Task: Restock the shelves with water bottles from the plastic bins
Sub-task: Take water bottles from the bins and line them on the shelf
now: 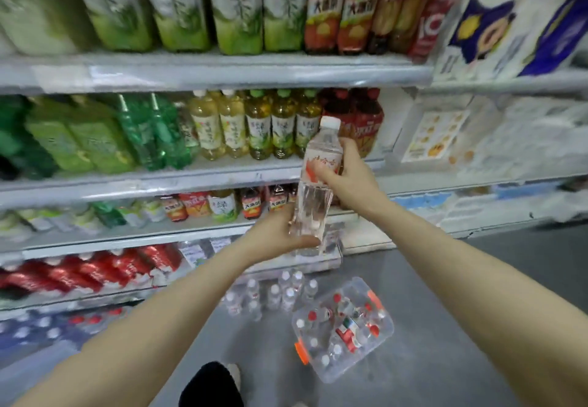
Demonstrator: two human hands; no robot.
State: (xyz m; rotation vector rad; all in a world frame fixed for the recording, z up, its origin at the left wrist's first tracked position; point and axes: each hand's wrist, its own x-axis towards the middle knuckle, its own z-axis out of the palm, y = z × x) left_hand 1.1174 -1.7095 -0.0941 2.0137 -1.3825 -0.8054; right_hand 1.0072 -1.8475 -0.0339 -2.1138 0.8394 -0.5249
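While my right hand (345, 180) wraps its grip around the label of a white-capped water bottle (316, 183), my left hand (280, 234) cups its base, holding it upright before the drink shelves (203, 177), above the clear bin (343, 327) on the floor.

— Where do the hands sit against the water bottle (318, 180)?

— The right hand (345, 177) grips its labelled middle from the right side, thumb across the front, fingers curled behind. The left hand (280, 234) cups its base, thumb under the bottom edge.

— And the arms?

— Both bare forearms reach forward and converge on the bottle, the left below it, the right beside it.
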